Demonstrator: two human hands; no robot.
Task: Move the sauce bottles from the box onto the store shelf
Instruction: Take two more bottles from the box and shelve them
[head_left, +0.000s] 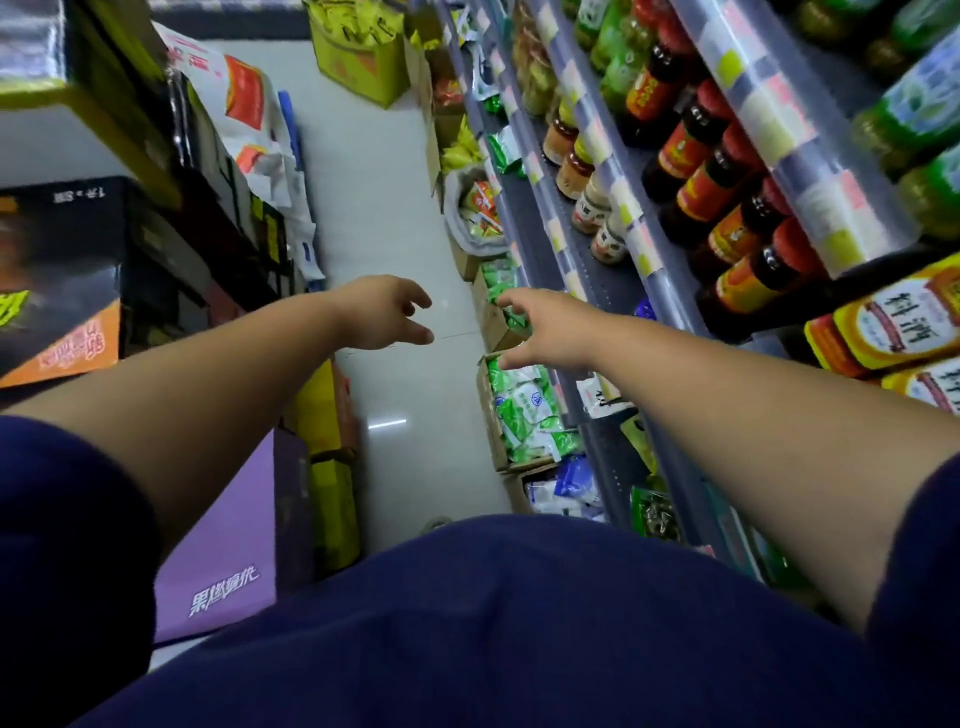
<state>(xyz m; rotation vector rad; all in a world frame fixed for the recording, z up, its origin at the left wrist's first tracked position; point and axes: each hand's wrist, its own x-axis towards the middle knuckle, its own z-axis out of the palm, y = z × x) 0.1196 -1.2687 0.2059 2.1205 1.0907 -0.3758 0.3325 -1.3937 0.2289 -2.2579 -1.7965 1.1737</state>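
Both arms stretched out over the white floor (395, 218), aisle view. Left hand (382, 314) empty, fingers loosely curled. Right hand (545, 332) empty, fingers spread, above a cardboard box of green packets (524, 410). Shelf (584, 254) on the right carries a row of red-capped sauce bottles (701, 192). Purple carton (228, 545) lower left. Navy shirt (519, 623) fills the bottom.
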